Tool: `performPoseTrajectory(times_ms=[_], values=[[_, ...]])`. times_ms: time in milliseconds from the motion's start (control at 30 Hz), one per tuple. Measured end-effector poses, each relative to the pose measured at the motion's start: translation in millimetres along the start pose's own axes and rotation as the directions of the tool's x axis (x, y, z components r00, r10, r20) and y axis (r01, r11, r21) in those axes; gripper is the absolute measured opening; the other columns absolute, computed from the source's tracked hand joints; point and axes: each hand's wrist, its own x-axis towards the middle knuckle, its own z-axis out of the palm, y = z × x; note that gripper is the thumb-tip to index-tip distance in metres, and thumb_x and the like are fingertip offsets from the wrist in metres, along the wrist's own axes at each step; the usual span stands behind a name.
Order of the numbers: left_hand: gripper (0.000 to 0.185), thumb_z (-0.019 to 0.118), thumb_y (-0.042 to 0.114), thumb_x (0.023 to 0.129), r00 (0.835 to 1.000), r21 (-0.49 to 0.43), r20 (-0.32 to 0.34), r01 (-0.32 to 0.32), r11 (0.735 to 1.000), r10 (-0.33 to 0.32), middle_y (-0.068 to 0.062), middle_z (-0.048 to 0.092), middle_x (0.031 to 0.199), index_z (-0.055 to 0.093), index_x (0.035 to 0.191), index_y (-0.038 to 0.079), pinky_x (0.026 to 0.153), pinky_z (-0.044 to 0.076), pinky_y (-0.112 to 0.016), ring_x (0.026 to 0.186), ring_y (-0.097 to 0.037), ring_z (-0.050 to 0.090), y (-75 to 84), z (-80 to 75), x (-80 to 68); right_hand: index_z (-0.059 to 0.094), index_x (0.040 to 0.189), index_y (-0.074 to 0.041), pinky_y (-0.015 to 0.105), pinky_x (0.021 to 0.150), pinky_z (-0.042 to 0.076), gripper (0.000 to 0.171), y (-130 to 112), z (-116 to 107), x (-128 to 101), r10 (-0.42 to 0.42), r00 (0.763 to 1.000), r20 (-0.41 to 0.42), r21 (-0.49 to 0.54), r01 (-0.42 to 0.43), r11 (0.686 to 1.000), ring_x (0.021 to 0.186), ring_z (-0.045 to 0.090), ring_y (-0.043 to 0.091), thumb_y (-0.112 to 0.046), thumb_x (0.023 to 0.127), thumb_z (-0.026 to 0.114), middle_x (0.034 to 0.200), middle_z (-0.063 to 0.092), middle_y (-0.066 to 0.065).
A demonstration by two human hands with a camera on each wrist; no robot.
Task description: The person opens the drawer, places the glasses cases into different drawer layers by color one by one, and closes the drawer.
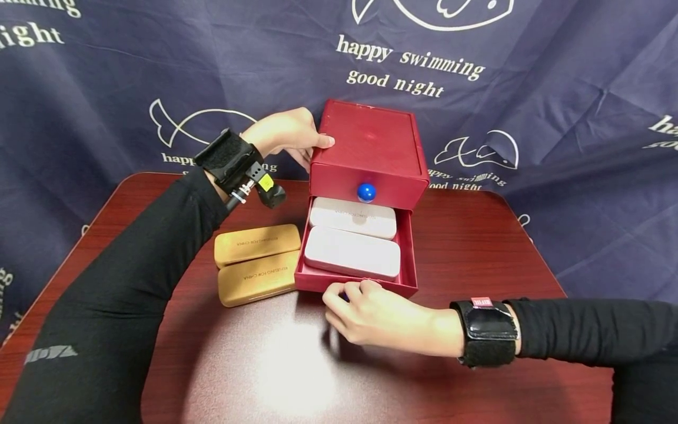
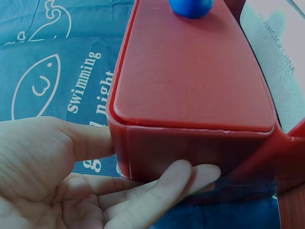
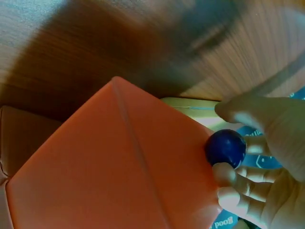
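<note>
Fingers of the right hand (image 1: 371, 318) curl round the small blue knob (image 3: 225, 147) on the front of the lower drawer (image 1: 408, 253); the right wrist view shows thumb above and fingertips below that ball, pinching it, while from the head view the knob itself is hidden behind the knuckles. The drawer stands pulled out toward the near edge of the table (image 1: 477, 247), and its slide axis runs straight from the person to the back edge (so any travel goes along that line, directly away from the right palm). Inside lie two white cases (image 1: 354, 253), long sides across the drawer, one behind the other, both flat; the rear one sits partly under the upper drawer.

Left hand (image 1: 288, 136) braces the red box (image 1: 371, 141) at its back left corner; thumb on the top edge, fingers spread along the side wall, straight and pressing rather than wrapped, as the left wrist view shows clearly. The upper drawer is closed, its own blue knob (image 1: 366, 192) sticking out above the open one.

Left of the box, toward the left edge of the table, two gold cases (image 1: 257, 264) lie side by side, touching each other, the nearer one just beside the drawer's left wall; the left hand is the closer of the two to them, though it hovers well above at the box. Behind everything hangs a dark blue cloth (image 1: 556, 88) printed with fish and words.
</note>
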Motion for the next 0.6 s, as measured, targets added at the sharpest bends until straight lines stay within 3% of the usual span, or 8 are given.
performPoseTrajectory(times_ms=[233, 600], values=[[0.028, 0.057, 0.025, 0.103, 1.0, 0.013, 0.018, -0.005, 1.0, 0.005, -0.004, 0.07, 0.073, 0.059, 0.098, -0.002, 0.078, 0.062, -0.03, 0.067, -0.011, 0.073, 1.6, -1.4, -2.5, 0.065, 0.09, -0.009, 0.022, 0.046, 0.031, 0.012, -3, 5, 1, 0.036, 0.999, -0.003, -0.005, -0.036, 0.999, 0.054, 0.041, 0.015, -0.008, 0.086, 0.054, 0.092, 0.056, 0.008], [0.028, 0.058, 0.024, 0.103, 1.0, 0.008, 0.006, -0.003, 1.0, 0.003, -0.002, 0.067, 0.068, 0.058, 0.089, -0.001, 0.075, 0.063, -0.029, 0.063, -0.01, 0.071, 1.6, -0.2, -2.2, 0.059, 0.087, -0.008, 0.023, 0.047, 0.032, 0.012, -1, 11, 5, 0.043, 0.999, -0.009, -0.012, -0.043, 0.999, 0.053, 0.039, 0.015, -0.006, 0.09, 0.048, 0.088, 0.053, 0.006]])
